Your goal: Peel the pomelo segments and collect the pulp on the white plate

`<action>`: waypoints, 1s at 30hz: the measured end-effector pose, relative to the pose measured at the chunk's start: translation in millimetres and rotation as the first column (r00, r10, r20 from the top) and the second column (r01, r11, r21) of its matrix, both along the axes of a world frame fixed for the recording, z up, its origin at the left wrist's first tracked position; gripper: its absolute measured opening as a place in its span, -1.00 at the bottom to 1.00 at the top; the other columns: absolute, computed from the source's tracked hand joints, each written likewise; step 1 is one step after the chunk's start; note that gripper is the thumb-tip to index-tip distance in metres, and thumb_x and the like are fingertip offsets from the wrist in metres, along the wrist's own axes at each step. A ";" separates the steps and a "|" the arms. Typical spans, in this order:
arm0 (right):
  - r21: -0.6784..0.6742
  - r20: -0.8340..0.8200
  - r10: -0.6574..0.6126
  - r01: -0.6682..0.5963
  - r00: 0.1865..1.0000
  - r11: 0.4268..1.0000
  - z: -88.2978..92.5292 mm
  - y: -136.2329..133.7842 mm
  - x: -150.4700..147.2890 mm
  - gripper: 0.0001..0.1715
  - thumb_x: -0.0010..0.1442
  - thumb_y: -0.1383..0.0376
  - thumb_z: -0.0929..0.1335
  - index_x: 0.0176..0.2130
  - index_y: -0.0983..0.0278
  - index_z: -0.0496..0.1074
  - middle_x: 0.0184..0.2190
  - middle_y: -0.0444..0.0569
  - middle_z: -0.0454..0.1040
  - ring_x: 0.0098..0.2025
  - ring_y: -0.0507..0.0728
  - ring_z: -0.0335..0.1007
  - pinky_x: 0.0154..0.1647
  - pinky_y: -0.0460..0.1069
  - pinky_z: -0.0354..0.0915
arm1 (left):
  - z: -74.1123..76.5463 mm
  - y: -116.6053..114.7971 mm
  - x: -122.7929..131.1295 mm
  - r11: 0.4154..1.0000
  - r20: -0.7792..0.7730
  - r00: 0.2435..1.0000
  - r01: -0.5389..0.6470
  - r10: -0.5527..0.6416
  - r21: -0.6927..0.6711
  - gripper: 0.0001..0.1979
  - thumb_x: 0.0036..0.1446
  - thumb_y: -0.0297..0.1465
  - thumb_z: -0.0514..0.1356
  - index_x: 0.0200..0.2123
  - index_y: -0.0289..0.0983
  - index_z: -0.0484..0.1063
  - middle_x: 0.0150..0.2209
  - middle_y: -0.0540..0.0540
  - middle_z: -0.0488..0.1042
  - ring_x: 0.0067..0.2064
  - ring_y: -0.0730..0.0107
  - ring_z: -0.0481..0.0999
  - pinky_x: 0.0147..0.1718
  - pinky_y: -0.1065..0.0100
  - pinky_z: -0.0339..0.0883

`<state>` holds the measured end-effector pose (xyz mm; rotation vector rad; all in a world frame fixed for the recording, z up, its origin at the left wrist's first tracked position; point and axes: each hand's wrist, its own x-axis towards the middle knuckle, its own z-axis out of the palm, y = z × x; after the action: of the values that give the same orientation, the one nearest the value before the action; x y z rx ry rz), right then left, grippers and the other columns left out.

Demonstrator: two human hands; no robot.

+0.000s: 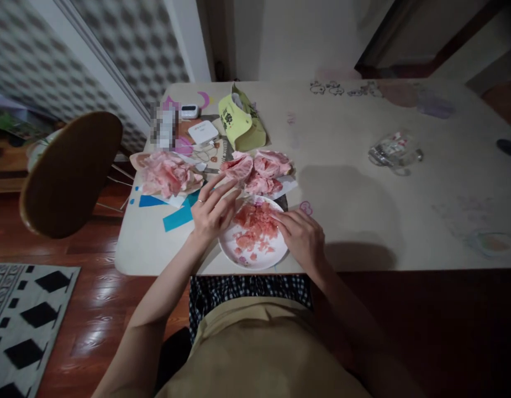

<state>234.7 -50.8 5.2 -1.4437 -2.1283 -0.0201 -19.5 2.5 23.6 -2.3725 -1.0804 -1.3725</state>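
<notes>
In front of me a white plate holds loose pieces of pinkish-red pomelo flesh. My left hand is over the plate's left edge, its fingers apart and no item visible in them; a ring is on one finger. At the right rim, my right hand has its fingers pressed together beside the flesh. Whatever may be between those fingertips is hidden. Just behind the plate lie pink pomelo segments. A heap of pale pink pomelo peel and membrane rests to the left on paper.
A yellow-green visor stands behind the segments. Beside it are a white flat device and a small white gadget with a dark display. A clear glass vessel sits on the table's right part. Left of the table is a brown chair.
</notes>
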 end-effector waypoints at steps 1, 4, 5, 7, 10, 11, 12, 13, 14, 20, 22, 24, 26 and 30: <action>0.007 -0.024 0.001 -0.001 1.000 1.000 -0.9 0.3 1.1 -0.78 0.42 0.36 0.36 -0.06 0.20 0.63 -0.21 -0.04 0.68 -0.17 0.15 0.53 -0.14 0.05 0.41 | 0.3 -6.2 -1.0 0.999 0.013 1.000 -0.001 0.002 -0.037 -0.62 0.29 -0.53 0.22 0.13 -0.10 0.48 0.16 -0.07 0.60 0.35 0.11 0.46 0.27 -0.03 0.43; 0.024 -0.105 -0.012 0.015 0.994 1.000 -2.5 0.3 5.6 -0.75 0.42 0.34 0.35 -0.06 0.17 0.64 -0.22 -0.04 0.69 -0.19 0.16 0.56 -0.13 0.07 0.44 | -0.8 -23.0 -2.4 0.989 0.066 0.996 -0.056 0.066 -0.135 -0.64 0.31 -0.54 0.18 0.10 -0.10 0.50 0.14 -0.07 0.62 0.36 0.12 0.44 0.28 -0.04 0.42; 0.020 -0.131 -0.021 0.024 0.991 1.000 -2.9 -0.1 6.9 -0.75 0.42 0.33 0.34 -0.07 0.16 0.65 -0.23 -0.04 0.69 -0.19 0.17 0.56 -0.11 0.08 0.45 | -1.9 -27.2 -2.1 0.984 0.087 0.991 -0.086 0.100 -0.156 -0.67 0.33 -0.54 0.17 0.08 -0.11 0.51 0.12 -0.07 0.63 0.35 0.13 0.45 0.27 -0.05 0.42; 0.006 -0.179 -0.036 0.038 0.983 0.999 -3.8 -1.4 8.8 -0.76 0.42 0.29 0.35 -0.08 0.14 0.65 -0.24 -0.04 0.69 -0.20 0.18 0.57 -0.08 0.11 0.46 | -5.5 -33.2 -0.3 0.974 0.134 0.979 -0.131 0.157 -0.182 -0.72 0.35 -0.52 0.14 0.04 -0.15 0.53 0.06 -0.09 0.65 0.31 0.14 0.49 0.24 -0.05 0.44; -0.012 -0.218 -0.052 0.051 0.975 0.999 -4.8 -3.9 10.7 -0.78 0.41 0.25 0.37 -0.09 0.14 0.66 -0.23 -0.03 0.69 -0.19 0.19 0.57 -0.04 0.13 0.47 | -13.5 -38.6 3.7 0.969 0.208 0.960 -0.148 0.189 -0.200 -0.76 0.37 -0.51 0.14 -0.01 -0.17 0.53 0.00 -0.09 0.67 0.27 0.16 0.52 0.20 -0.03 0.46; -0.012 -0.222 -0.058 0.057 0.973 0.998 -4.7 -4.8 11.2 -0.78 0.41 0.25 0.37 -0.10 0.14 0.66 -0.23 -0.02 0.69 -0.19 0.19 0.58 -0.03 0.13 0.47 | -16.6 -40.5 4.8 0.968 0.229 0.954 -0.144 0.191 -0.207 -0.76 0.36 -0.52 0.14 -0.01 -0.17 0.53 -0.01 -0.09 0.67 0.26 0.17 0.53 0.20 -0.02 0.46; -0.009 -0.223 -0.060 0.059 0.973 0.998 -4.3 -5.8 11.3 -0.78 0.41 0.26 0.37 -0.10 0.14 0.66 -0.23 -0.02 0.69 -0.19 0.19 0.58 -0.02 0.14 0.47 | -19.8 -42.6 5.7 0.966 0.246 0.951 -0.136 0.190 -0.219 -0.76 0.36 -0.53 0.15 -0.02 -0.18 0.53 -0.02 -0.09 0.67 0.26 0.17 0.52 0.19 -0.02 0.46; -0.007 -0.221 -0.055 0.055 0.974 0.998 -3.5 -6.9 11.1 -0.78 0.41 0.27 0.37 -0.08 0.13 0.65 -0.22 -0.03 0.69 -0.18 0.20 0.58 -0.01 0.14 0.47 | -22.8 -45.1 6.4 0.964 0.254 0.949 -0.124 0.184 -0.235 -0.77 0.35 -0.53 0.16 -0.03 -0.18 0.53 -0.02 -0.09 0.67 0.26 0.16 0.52 0.20 -0.02 0.45; -0.002 -0.219 -0.046 0.046 0.975 0.999 -2.4 -8.2 10.2 -0.78 0.41 0.28 0.37 -0.05 0.12 0.65 -0.20 -0.03 0.69 -0.15 0.20 0.58 0.01 0.14 0.47 | -25.8 -47.9 6.6 0.960 0.252 0.952 -0.110 0.176 -0.256 -0.77 0.34 -0.54 0.16 -0.03 -0.18 0.54 -0.01 -0.09 0.66 0.27 0.15 0.50 0.20 -0.02 0.44; 0.082 -0.180 0.170 -0.157 0.969 0.984 4.9 -15.4 -9.0 -0.73 0.37 0.41 0.38 -0.04 0.12 0.63 0.06 -0.03 0.63 0.17 0.22 0.46 0.18 0.18 0.45 | -37.0 -59.9 4.8 0.948 0.205 0.957 -0.142 0.205 -0.286 -0.75 0.30 -0.53 0.16 -0.05 -0.15 0.54 0.04 -0.08 0.64 0.30 0.12 0.46 0.24 -0.10 0.40; 0.054 -0.127 0.265 -0.260 0.956 0.964 5.2 -14.2 -16.9 -0.73 0.37 0.42 0.37 -0.09 0.11 0.64 0.13 -0.04 0.59 0.24 0.21 0.42 0.24 0.19 0.43 | -37.6 -60.6 5.0 0.954 0.207 0.954 -0.162 0.216 -0.252 -0.73 0.29 -0.53 0.16 -0.04 -0.13 0.54 0.06 -0.08 0.63 0.30 0.10 0.46 0.25 -0.12 0.39; 0.012 -0.091 0.314 -0.314 0.945 0.949 4.7 -11.2 -22.7 -0.72 0.38 0.41 0.36 -0.10 0.10 0.64 0.19 -0.04 0.56 0.30 0.21 0.37 0.30 0.21 0.39 | -37.2 -61.0 5.7 0.962 0.193 0.961 -0.155 0.199 -0.223 -0.70 0.27 -0.53 0.15 -0.02 -0.13 0.54 0.07 -0.08 0.63 0.32 0.07 0.45 0.24 -0.13 0.40; -0.005 -0.076 0.329 -0.330 0.941 0.944 3.7 -7.6 -25.7 -0.72 0.39 0.40 0.35 -0.09 0.11 0.64 0.22 -0.02 0.53 0.33 0.21 0.33 0.34 0.22 0.36 | -36.9 -61.4 6.6 0.968 0.175 0.969 -0.137 0.175 -0.211 -0.68 0.25 -0.53 0.14 -0.01 -0.13 0.53 0.07 -0.08 0.63 0.33 0.05 0.44 0.23 -0.13 0.42; -0.033 -0.057 0.338 -0.341 0.939 0.940 0.9 -3.7 -26.1 -0.72 0.40 0.37 0.36 -0.06 0.07 0.65 0.27 -0.03 0.48 0.37 0.24 0.29 0.32 0.26 0.35 | -38.0 -62.8 7.7 0.964 0.156 0.971 -0.143 0.181 -0.226 -0.67 0.23 -0.53 0.13 -0.01 -0.12 0.52 0.07 -0.07 0.63 0.33 0.04 0.45 0.22 -0.15 0.44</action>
<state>208.5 -54.5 6.2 -1.0679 -2.3192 0.1914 -11.8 -60.2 -14.3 -2.2727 -1.5056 -1.4951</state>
